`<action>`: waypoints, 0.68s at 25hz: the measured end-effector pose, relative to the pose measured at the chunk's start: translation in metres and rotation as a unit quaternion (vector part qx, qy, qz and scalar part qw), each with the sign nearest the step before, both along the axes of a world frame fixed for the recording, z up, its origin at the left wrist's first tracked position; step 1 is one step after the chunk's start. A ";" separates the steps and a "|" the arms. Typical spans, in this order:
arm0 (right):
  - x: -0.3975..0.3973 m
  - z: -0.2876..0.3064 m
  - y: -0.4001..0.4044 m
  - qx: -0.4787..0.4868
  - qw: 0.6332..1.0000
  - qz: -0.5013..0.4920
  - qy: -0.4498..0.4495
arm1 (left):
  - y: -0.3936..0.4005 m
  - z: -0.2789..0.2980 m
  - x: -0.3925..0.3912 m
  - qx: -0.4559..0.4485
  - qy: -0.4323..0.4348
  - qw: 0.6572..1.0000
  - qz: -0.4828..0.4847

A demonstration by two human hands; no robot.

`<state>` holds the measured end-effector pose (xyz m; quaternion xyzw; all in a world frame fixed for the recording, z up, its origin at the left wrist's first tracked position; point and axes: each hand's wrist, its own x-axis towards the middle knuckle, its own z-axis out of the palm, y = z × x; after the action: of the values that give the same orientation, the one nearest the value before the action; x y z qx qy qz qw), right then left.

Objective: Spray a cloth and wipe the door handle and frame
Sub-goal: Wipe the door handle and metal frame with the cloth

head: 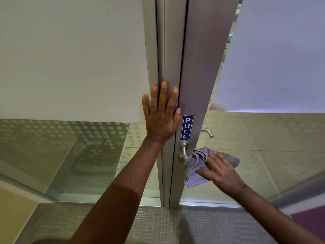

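A silver lever door handle (pixel 183 152) sticks out from the grey metal door stile (pixel 198 76), just below a blue PULL sticker (pixel 187 127). My right hand (pixel 222 170) holds a folded grey cloth (pixel 195 166) wrapped over the outer part of the handle, which is hidden under it. My left hand (pixel 162 113) lies flat with fingers spread on the aluminium door frame (pixel 161 50), above and left of the handle. No spray bottle is in view.
Frosted glass panels with a dotted band flank the frame, left (pixel 70 59) and right (pixel 281 59). A second handle (pixel 208 132) shows through the glass on the far side. Grey carpet (pixel 158 224) lies below, with a small round lock cylinder (pixel 181 160) under the handle.
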<state>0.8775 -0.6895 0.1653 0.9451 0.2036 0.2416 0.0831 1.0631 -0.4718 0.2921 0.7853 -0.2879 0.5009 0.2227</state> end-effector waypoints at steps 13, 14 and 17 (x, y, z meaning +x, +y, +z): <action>-0.007 0.020 0.087 0.947 0.285 -0.090 0.121 | -0.002 0.003 -0.002 -0.003 0.002 1.000 0.009; -0.013 0.010 0.094 0.939 0.287 -0.100 0.162 | -0.002 0.003 -0.003 -0.003 0.004 1.000 0.008; -0.027 -0.035 0.117 0.869 0.357 -0.257 0.226 | -0.001 0.003 -0.004 -0.006 0.009 1.000 0.009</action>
<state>0.8500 -0.5730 0.1306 0.5164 -0.3616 0.0280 -0.7757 1.0593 -0.4731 0.2949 0.7907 -0.2763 0.4977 0.2252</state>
